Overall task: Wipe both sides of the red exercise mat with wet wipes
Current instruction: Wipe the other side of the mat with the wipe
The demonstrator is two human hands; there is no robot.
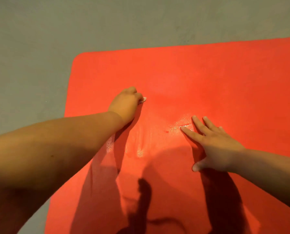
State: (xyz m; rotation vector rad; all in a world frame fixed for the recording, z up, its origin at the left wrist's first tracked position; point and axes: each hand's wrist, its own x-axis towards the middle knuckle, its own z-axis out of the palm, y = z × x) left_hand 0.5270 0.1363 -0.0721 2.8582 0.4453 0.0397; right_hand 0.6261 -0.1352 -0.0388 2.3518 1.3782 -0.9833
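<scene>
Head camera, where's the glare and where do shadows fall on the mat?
Head view: glare glints off wet patches on the red mat beside the right hand and nearer than the left hand; dark shadows cover its near part.

The red mat (208,73) lies flat on the grey floor (39,39); its far half gives open travel up to the far edge and the rounded left corner. Two obstacles occupy the middle band: the left hand (124,104), gripping a white wipe (143,99), and the right hand (215,146), pressed flat, fingers spread. An open lane runs between them.
</scene>
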